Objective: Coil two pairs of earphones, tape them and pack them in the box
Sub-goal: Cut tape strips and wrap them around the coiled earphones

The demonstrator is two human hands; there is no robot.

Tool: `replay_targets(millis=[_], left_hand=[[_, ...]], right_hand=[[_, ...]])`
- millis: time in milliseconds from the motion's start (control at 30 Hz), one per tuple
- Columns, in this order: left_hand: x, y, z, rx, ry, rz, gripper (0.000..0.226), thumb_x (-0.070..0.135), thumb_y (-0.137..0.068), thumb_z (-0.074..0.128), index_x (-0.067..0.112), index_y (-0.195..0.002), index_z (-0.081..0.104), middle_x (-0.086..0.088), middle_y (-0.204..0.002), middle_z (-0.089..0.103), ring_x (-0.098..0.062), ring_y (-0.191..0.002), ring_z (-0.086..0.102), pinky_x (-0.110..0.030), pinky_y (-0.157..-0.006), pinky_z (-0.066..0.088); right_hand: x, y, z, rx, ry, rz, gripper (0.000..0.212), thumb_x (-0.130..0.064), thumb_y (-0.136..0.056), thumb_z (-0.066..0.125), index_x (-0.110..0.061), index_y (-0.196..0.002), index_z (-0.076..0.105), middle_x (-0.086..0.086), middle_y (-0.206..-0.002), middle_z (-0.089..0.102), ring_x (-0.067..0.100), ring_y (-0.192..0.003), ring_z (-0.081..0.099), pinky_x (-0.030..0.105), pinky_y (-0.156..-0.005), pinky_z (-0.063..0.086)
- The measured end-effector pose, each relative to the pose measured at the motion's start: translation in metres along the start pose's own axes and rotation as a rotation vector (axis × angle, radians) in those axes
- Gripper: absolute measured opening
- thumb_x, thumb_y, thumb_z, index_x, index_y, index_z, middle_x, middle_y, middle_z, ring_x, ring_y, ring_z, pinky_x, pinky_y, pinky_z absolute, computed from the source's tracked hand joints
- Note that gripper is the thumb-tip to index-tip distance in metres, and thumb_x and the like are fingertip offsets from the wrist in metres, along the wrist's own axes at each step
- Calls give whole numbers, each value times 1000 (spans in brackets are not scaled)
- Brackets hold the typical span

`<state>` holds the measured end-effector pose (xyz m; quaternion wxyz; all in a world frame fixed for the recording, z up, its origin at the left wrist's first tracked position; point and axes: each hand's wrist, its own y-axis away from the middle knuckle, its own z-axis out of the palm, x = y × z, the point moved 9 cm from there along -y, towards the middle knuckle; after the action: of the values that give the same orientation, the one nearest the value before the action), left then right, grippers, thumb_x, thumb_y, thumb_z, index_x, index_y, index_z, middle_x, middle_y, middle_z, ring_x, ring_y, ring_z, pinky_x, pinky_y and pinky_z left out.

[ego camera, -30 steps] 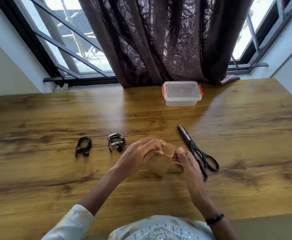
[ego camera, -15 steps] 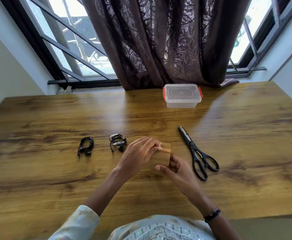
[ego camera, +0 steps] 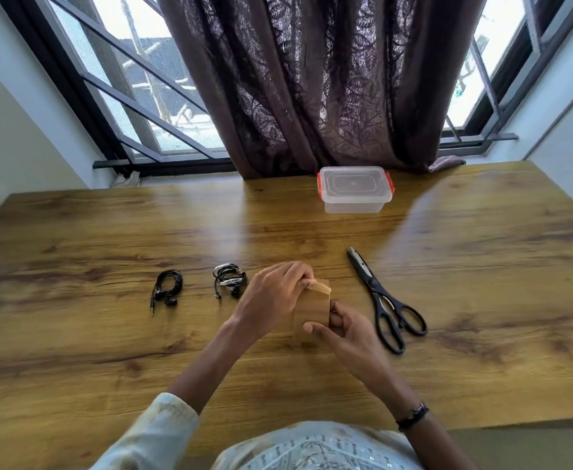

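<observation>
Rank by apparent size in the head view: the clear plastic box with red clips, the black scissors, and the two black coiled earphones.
1. Black scissors, longest, though nearer the camera than the box.
2. Clear plastic box with red clips.
3. The two black coiled earphones look alike; unranked.

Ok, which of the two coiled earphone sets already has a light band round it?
The one nearer the left hand: the right-hand earphone coil shows a pale strip across its loops. The left-hand earphone coil is plain black.

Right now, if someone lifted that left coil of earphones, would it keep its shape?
Probably not: the left earphone coil shows no tape, and its plug end trails loose, so it would likely sag and unwind. Its thin cord suggests it is very light.
</observation>
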<state>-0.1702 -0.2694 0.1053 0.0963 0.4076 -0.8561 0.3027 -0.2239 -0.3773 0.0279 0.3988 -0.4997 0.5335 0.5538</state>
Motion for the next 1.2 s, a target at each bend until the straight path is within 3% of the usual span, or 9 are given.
replay_targets(millis=[133,267,467,633,800,933,1033,1200], left_hand=[[-3,-4,1,17,-16,-33,17,26,-95,48,13,-90,59,5,-80,68,-10,-68,62,-16,-62,40],[-10,-3,-1,72,-25,-91,5,18,-92,60,13,-91,60,4,-78,69,-12,-64,64,-18,-58,41],[-21,-5,-4,112,77,-186,4,20,-90,65,17,-89,63,15,-77,66,0,-64,57,-13,-60,37],[-25,-13,5,-119,306,-179,15,18,-92,62,28,-98,52,15,-88,71,2,-77,64,-17,-66,47],[-14,-20,11,-376,534,-91,18,4,-95,54,21,-97,51,13,-80,61,-4,-77,58,-22,-71,45],[-6,-20,15,-494,541,-31,19,-2,-95,50,8,-99,66,22,-96,65,6,-97,61,-12,-84,43],[-6,-20,16,-536,542,0,23,5,-97,50,2,-113,66,2,-116,68,-3,-113,60,-17,-94,45],[-8,-20,17,-643,537,-8,29,17,-98,50,8,-122,63,0,-125,64,-7,-119,56,-29,-100,45]], right_hand=[[1,1,1,1,-7,-3,32,-12,-84,72,-10,-114,61,5,-103,75,15,-96,71,35,-87,57],[2,1,2,4,-14,-4,33,-12,-83,73,-11,-113,61,7,-102,75,17,-96,71,38,-87,58],[3,1,2,-17,-19,-2,35,-12,-83,73,-13,-116,60,5,-105,74,16,-98,71,33,-85,57],[8,3,2,-53,-53,31,41,-14,-83,73,-8,-120,57,7,-108,74,19,-101,70,34,-87,57],[7,4,2,-62,-62,40,37,-11,-83,72,-13,-118,58,6,-108,74,16,-100,70,31,-86,57],[7,6,1,-58,-70,51,36,-9,-84,72,-11,-118,58,4,-106,74,15,-100,71,29,-85,57],[8,6,1,-66,-61,55,39,-10,-85,72,-9,-121,57,5,-107,74,16,-101,70,30,-86,57],[5,7,1,-70,-59,62,40,-8,-85,71,-10,-122,57,4,-107,74,15,-101,70,28,-84,57]])
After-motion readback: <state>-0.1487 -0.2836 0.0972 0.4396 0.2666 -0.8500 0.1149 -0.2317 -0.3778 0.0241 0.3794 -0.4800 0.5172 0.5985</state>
